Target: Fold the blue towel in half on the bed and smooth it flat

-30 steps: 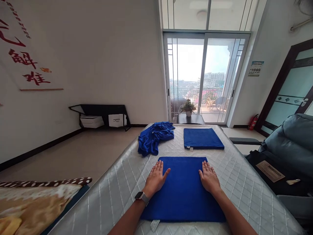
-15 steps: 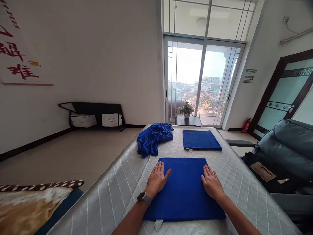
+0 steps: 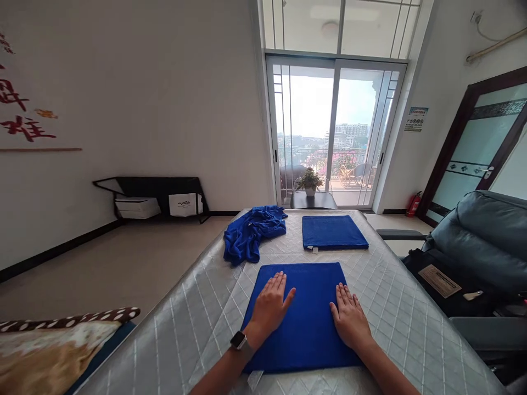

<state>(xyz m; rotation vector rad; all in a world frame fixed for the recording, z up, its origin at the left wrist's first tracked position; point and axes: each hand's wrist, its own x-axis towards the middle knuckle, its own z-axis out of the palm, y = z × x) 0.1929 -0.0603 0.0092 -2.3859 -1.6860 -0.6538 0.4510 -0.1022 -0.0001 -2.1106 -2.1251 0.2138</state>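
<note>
A folded blue cloth (image 3: 308, 329) lies flat in front of me on a silver quilted cover (image 3: 197, 307), with a white tag showing at its near left corner. My left hand (image 3: 270, 304), a watch on its wrist, rests flat on the left part of this cloth, fingers stretched forward and thumb apart. On the cloth's right edge lies my right hand (image 3: 349, 315), palm down with the fingers out. Neither hand grasps anything. Beyond them are a second folded blue cloth (image 3: 334, 231) at the right and a crumpled blue cloth (image 3: 253, 235) at the left.
A potted plant (image 3: 310, 182) stands on a dark chair past the far end, before glass sliding doors (image 3: 304, 126). To the right sits a grey armchair (image 3: 489, 236) holding dark items. A patterned blanket (image 3: 61, 351) is at the lower left.
My left hand has moved inward over the cloth, away from its left edge. My right hand has slid a little nearer to me along the right edge. The view has shifted slightly.
</note>
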